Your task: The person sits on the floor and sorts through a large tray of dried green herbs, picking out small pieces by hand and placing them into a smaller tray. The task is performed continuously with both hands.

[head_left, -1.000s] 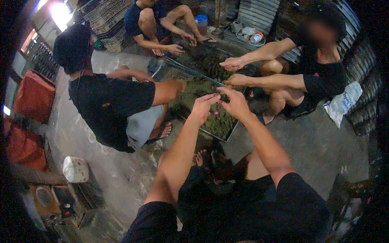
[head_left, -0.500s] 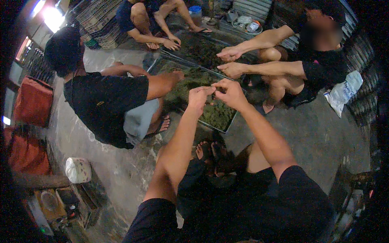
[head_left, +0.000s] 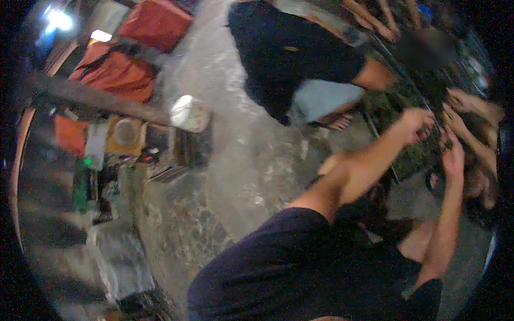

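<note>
My left hand (head_left: pixel 418 126), its fingers curled in, hovers over a metal-edged tray (head_left: pixel 397 174) at the right of the view. Close beside it, my right hand (head_left: pixel 452 150) is raised with thumb and fingers drawn together. Something small and dark shows at the fingers of each hand, too blurred to name. Under and around my hands lies greenish-brown loose material (head_left: pixel 411 160) in the tray. Another person's hands (head_left: pixel 455 115) are just beyond my right hand, over the same trays.
A person in a black shirt (head_left: pixel 289 59) squats at the tray's left side. Farther left stand a white tub (head_left: pixel 190 114), red-orange covered bundles (head_left: pixel 155 24) and a wooden box (head_left: pixel 126 134). A grey plastic-wrapped bundle (head_left: pixel 120 262) lies at lower left on the concrete floor.
My view has swung to the left, so the trays and people now sit at the right edge. My hands, fingertips together before, are now slightly apart.
</note>
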A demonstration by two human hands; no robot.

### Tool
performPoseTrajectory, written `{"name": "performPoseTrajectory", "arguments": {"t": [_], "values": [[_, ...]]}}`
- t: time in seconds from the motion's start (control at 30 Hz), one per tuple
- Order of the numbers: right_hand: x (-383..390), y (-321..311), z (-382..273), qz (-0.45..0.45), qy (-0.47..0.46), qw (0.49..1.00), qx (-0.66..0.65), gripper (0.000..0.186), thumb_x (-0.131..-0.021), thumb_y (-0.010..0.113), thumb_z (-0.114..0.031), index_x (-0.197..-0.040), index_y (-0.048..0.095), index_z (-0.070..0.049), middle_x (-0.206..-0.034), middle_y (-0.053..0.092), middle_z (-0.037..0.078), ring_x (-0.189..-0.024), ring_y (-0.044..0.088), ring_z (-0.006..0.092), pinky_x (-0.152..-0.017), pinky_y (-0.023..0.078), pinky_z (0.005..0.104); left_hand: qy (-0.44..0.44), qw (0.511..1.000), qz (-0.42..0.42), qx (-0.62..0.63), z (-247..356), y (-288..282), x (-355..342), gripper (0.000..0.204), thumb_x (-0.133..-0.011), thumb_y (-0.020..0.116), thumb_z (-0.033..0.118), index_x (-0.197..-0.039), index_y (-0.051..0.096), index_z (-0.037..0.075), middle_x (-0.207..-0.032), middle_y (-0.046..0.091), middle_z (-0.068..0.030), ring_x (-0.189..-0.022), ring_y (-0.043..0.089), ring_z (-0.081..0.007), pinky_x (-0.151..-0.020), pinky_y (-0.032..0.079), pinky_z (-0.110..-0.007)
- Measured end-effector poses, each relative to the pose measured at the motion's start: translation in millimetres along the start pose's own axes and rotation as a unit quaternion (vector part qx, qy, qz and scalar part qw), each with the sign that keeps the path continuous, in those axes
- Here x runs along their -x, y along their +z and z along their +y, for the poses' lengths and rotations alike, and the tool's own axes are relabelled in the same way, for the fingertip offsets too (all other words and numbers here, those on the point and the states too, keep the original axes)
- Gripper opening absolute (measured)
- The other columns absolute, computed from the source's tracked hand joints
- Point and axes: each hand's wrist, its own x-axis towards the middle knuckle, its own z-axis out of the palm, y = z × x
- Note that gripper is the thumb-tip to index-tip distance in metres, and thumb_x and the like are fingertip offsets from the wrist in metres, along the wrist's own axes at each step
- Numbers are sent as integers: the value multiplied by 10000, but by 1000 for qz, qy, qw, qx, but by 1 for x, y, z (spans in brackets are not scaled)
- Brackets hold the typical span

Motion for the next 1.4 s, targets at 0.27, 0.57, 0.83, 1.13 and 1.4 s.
{"name": "performPoseTrajectory", "arguments": {"t": [0.27, 0.57, 0.83, 1.13, 1.4], "values": [[-16, -31, 2, 145, -28, 972, 182, 360, -921, 484, -484, -749, 511, -169, -602, 474, -53, -446, 379, 70, -378, 279, 241, 58, 985, 58, -153, 13, 8, 0, 315, -877, 595, 401, -852, 644, 91, -731, 596, -13, -514, 477, -86, -432, 367, -257], [1, -1, -16, 89, -80, 991, 64, 244, -864, 607, -270, -1059, 605, -124, -878, 588, -18, -594, 475, 101, -466, 360, 201, 18, 993, 41, -113, 4, 15, 11, 345, -924, 526, 389, -981, 626, 64, -1007, 596, -78, -776, 589, -168, -559, 454, -247], [-4, -6, -1, 174, -23, 984, 6, 395, -915, 520, -405, -644, 425, -134, -520, 392, -2, -371, 298, 97, -330, 200, 245, -40, 993, 79, 72, 19, 9, 28, 372, -851, 622, 460, -899, 543, 99, -697, 557, -43, -600, 520, -158, -476, 381, -241], [-11, -6, 12, 90, -26, 995, 42, 258, -906, 564, -345, -962, 577, -93, -718, 584, 32, -594, 522, 118, -445, 405, 224, 3, 988, 150, 33, 15, 16, 18, 300, -890, 573, 398, -796, 474, 131, -695, 548, -30, -569, 518, -147, -442, 360, -249], [-22, -32, 11, 202, 37, 978, -39, 355, -884, 571, -400, -689, 438, -135, -555, 454, 19, -401, 338, 104, -351, 223, 245, -57, 992, 67, 88, 18, 8, 11, 299, -945, 468, 361, -896, 512, 69, -803, 609, -112, -603, 513, -165, -504, 399, -262]]}}
